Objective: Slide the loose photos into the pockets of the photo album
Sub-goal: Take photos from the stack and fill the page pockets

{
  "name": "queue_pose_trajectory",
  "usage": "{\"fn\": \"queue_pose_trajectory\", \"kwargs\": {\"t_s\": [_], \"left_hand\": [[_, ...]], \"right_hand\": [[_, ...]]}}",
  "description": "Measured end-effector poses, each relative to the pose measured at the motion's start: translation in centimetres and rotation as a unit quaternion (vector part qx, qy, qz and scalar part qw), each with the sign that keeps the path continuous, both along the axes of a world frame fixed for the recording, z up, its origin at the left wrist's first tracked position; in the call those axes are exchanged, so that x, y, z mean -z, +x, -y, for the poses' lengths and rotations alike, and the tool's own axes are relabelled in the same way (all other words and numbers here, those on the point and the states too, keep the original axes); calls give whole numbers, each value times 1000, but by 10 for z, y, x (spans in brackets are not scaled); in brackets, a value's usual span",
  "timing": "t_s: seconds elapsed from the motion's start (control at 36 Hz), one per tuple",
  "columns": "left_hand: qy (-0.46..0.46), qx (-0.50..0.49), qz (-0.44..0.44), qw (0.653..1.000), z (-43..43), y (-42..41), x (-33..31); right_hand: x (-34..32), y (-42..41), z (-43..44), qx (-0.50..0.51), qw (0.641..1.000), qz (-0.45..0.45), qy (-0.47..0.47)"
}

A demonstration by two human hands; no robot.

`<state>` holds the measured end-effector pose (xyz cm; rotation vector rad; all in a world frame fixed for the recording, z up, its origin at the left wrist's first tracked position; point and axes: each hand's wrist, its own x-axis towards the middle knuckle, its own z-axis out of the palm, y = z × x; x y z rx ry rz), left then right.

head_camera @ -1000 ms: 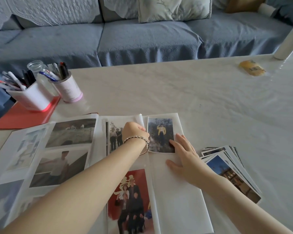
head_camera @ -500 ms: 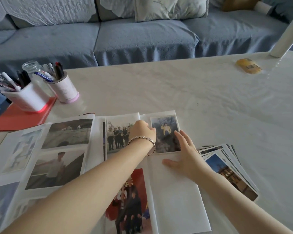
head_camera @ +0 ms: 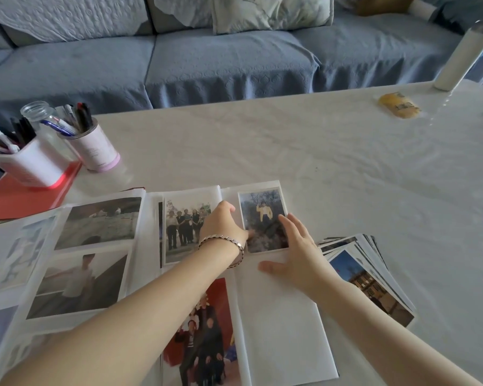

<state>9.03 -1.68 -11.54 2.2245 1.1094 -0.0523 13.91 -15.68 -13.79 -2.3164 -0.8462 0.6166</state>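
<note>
Closest to me the photo album point(head_camera: 282, 330) lies open on the counter point(head_camera: 304, 151), with a red group shot point(head_camera: 204, 324) already pocketed at the bottom of the middle page and blank white pocket space beside it. Just past that both hands are on the top right pocket: the right hand point(head_camera: 299, 252) lies flat with straight, spread fingers, fingertips on the right edge of the photo of someone in yellow point(head_camera: 262, 215), thumb out on the page below. The left hand point(head_camera: 223, 227), bracelet point(head_camera: 229, 243) on the wrist, is knuckles-up at that photo's left edge with the thumb touching it; its fingers curl underneath, so can't tell what, if anything, they're gripping. The photo sits slightly tilted at the top of that page. The loose photos point(head_camera: 368, 277) are fanned in a pile just right of the album. Further back on the left are two pen cups point(head_camera: 28, 165) point(head_camera: 95, 151) and a glass jar point(head_camera: 38, 112), one cup on a red folder point(head_camera: 20, 199). Far right there's a yellow packet point(head_camera: 399, 105) and a white bottle point(head_camera: 457, 59), then the blue sofa point(head_camera: 207, 65).
</note>
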Motion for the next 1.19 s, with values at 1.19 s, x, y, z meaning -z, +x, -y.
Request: {"fn": "queue_pose_trajectory", "kwargs": {"t_s": [1.19], "left_hand": [[38, 257, 59, 964, 27, -114, 1]], "right_hand": [[-35, -59, 93, 139, 926, 307, 169]]}}
